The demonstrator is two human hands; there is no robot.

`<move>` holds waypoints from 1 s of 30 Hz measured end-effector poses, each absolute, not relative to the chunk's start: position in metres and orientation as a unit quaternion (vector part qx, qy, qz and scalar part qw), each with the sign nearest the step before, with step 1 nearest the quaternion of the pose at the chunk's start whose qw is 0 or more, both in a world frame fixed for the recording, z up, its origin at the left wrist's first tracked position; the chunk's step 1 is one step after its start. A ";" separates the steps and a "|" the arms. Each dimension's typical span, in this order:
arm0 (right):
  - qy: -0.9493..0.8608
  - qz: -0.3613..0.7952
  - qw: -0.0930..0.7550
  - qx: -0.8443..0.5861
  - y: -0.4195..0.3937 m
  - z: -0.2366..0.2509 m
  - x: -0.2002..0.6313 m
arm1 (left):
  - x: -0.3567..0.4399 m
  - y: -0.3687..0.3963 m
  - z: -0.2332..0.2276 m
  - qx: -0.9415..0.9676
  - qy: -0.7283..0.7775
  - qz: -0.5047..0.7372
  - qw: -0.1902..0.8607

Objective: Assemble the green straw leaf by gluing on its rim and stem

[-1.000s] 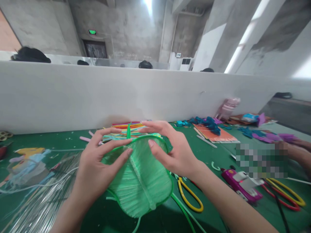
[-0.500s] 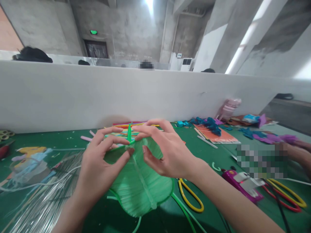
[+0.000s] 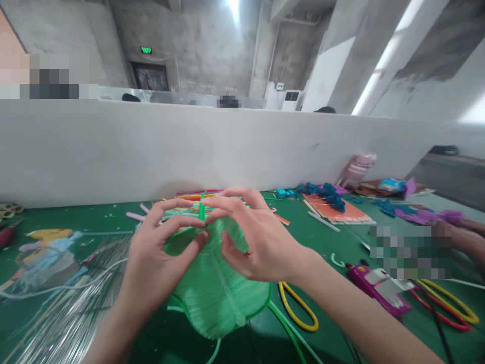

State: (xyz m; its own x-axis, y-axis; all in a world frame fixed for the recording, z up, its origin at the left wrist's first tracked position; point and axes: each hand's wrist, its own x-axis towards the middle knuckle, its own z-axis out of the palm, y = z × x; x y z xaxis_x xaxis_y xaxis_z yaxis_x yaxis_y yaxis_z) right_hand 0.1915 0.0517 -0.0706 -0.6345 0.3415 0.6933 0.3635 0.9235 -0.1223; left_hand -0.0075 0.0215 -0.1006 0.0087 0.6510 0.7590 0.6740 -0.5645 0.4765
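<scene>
A craft workshop: bare concrete walls, a long white partition [image 3: 242, 146] beyond the fingertips, a green worktable [image 3: 94, 222] strewn with coloured sticks [image 3: 193, 196], scissors [image 3: 299, 308].

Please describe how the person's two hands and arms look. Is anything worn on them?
Both forearms are bare as far as the picture shows; no sleeves, gloves, watch or bracelet are visible. The left hand and the right hand have slim fingers with fairly long, neat nails. No rings show. Nail colour is too blurred to tell.

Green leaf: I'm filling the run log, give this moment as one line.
left hand: grips green leaf | right hand: pinches leaf tip | yellow scissors: on table
</scene>
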 end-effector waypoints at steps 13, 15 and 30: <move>-0.894 0.048 0.401 -0.192 0.058 -0.063 0.204 | -0.008 0.020 -0.102 -0.704 -0.475 -0.528 0.010; -0.887 0.079 0.409 -0.197 0.059 -0.063 0.206 | -0.007 0.020 -0.102 -0.703 -0.476 -0.529 0.013; -0.856 0.231 0.379 -0.264 0.064 -0.063 0.203 | -0.006 0.021 -0.103 -0.701 -0.474 -0.533 0.019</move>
State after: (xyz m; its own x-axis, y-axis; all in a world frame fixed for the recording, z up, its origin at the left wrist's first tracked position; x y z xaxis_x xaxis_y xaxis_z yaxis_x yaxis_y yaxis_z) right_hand 0.2032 0.0637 -0.0630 -0.5736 0.6271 0.5270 0.2761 0.7537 -0.5963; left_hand -0.0062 0.0209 -0.1028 -0.0178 0.6445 0.7644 0.6847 -0.5493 0.4790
